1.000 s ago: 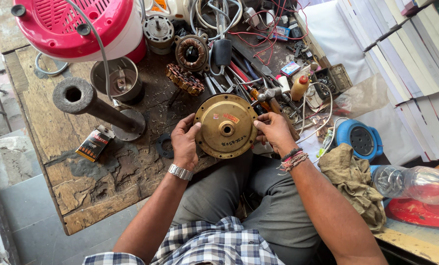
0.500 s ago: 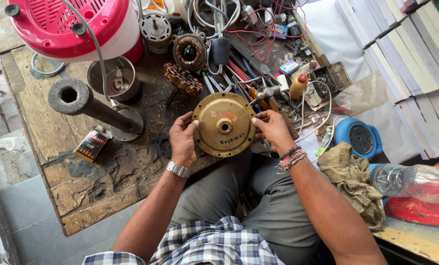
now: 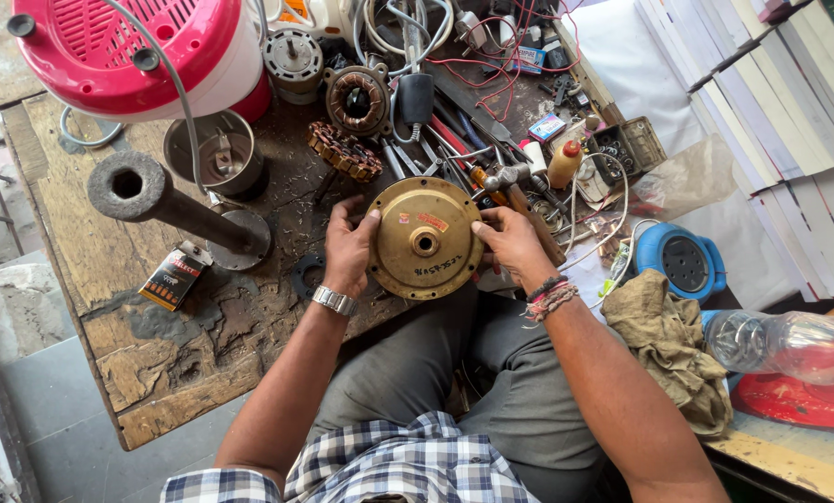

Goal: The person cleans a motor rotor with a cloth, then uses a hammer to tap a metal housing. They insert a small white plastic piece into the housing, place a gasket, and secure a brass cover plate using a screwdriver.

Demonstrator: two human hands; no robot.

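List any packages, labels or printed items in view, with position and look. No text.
Small carton: flat on the wooden bench, left of the left hand; black with orange and white print.
Stickers: on the brass-coloured round motor cover held by both hands; small, red-orange.
Small box: among the tools, above the right hand; blue, red and white.
Squeeze bottle: beside it; yellowish, red cap.

A round motor cover (image 3: 424, 238) sits between the left hand (image 3: 347, 250) and right hand (image 3: 510, 244). Beyond them on the desk (image 3: 82, 233) lie a wound stator (image 3: 357, 99) and tools (image 3: 454, 149); a pipe stand (image 3: 179, 210) stands left, a rag (image 3: 673, 345) right.
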